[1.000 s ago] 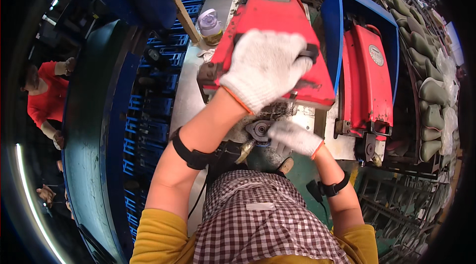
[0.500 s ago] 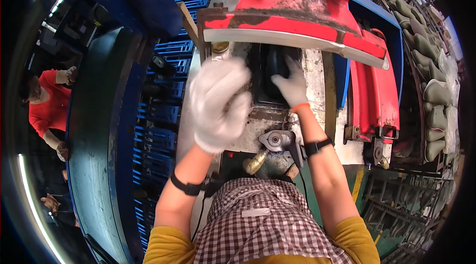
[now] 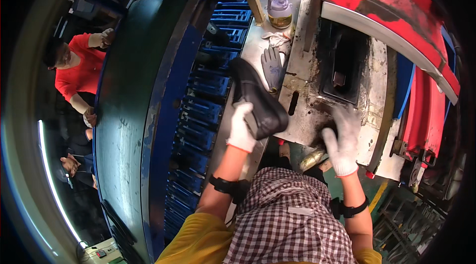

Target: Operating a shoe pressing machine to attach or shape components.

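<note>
The scene is seen through a single wide fisheye view, worn on the head and aimed steeply down along the person's own chest. The checked apron [image 3: 287, 219] fills the lower edge, and both forearms are brought in from there. The bench [image 3: 302, 90] and the open red press lid [image 3: 396, 21] are held close in the upper right. Straight edges are bent toward the dark rim. No second view is given, so nothing is shared.

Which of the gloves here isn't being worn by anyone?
The grey glove lying flat on the metal bench, just beyond the black shoe. The two white gloves are on the left hand and right hand.
</note>
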Demonstrator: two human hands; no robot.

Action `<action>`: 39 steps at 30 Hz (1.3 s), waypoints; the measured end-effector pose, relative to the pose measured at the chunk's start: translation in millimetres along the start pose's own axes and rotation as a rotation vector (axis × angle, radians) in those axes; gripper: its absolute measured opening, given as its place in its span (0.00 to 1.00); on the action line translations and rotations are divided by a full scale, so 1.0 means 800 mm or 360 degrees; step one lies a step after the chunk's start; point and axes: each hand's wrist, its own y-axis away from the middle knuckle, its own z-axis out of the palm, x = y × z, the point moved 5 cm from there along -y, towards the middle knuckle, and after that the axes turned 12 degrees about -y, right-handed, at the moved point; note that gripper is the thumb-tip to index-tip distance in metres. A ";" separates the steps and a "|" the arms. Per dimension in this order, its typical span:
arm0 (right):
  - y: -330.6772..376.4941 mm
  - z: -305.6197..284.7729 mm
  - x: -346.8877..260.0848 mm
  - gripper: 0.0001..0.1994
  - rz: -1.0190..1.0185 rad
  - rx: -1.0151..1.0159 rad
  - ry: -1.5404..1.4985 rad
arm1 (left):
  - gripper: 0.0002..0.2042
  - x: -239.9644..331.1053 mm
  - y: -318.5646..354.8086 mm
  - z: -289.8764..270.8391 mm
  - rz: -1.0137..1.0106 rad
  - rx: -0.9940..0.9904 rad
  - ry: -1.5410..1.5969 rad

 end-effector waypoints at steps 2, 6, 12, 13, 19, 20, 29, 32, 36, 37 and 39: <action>0.015 0.001 0.023 0.24 0.0101 0.0127 0.0137 | 0.16 0.012 -0.057 -0.070 0.0126 0.0295 -0.0095; 0.030 0.010 0.043 0.15 0.0075 0.0197 0.0240 | 0.09 0.060 -0.198 -0.197 0.0419 0.0914 -0.0263; 0.024 0.011 0.044 0.13 0.0068 0.0172 0.0216 | 0.32 0.164 -0.286 -0.300 0.0719 0.1585 -0.0617; 0.022 0.011 0.045 0.13 0.0098 0.0155 0.0219 | 0.32 0.174 -0.295 -0.307 0.0581 0.1668 -0.0712; 0.025 0.014 0.045 0.13 0.0109 0.0110 0.0309 | 0.40 0.164 -0.289 -0.315 0.0296 0.1883 -0.1001; 0.025 0.015 0.046 0.13 0.0122 0.0097 0.0308 | 0.39 0.163 -0.272 -0.316 0.0607 0.1773 -0.1165; 0.027 0.020 0.047 0.12 0.0081 0.0100 0.0243 | 0.27 0.077 0.067 -0.614 -0.0034 0.2808 -0.1713; 0.033 0.021 0.055 0.13 0.0138 0.0059 0.0323 | 0.28 0.021 0.080 -0.680 0.0073 0.1464 -0.0198; 0.042 0.023 0.068 0.12 0.0172 0.0054 0.0284 | 0.23 0.036 0.070 -0.692 -0.0243 0.1219 -0.0232; 0.044 0.023 0.072 0.12 0.0236 0.0075 0.0207 | 0.21 0.037 0.073 -0.693 -0.0413 0.1292 -0.0300; 0.044 0.024 0.072 0.12 0.0294 0.0094 0.0271 | 0.20 0.040 0.083 -0.691 -0.0480 0.1425 -0.0436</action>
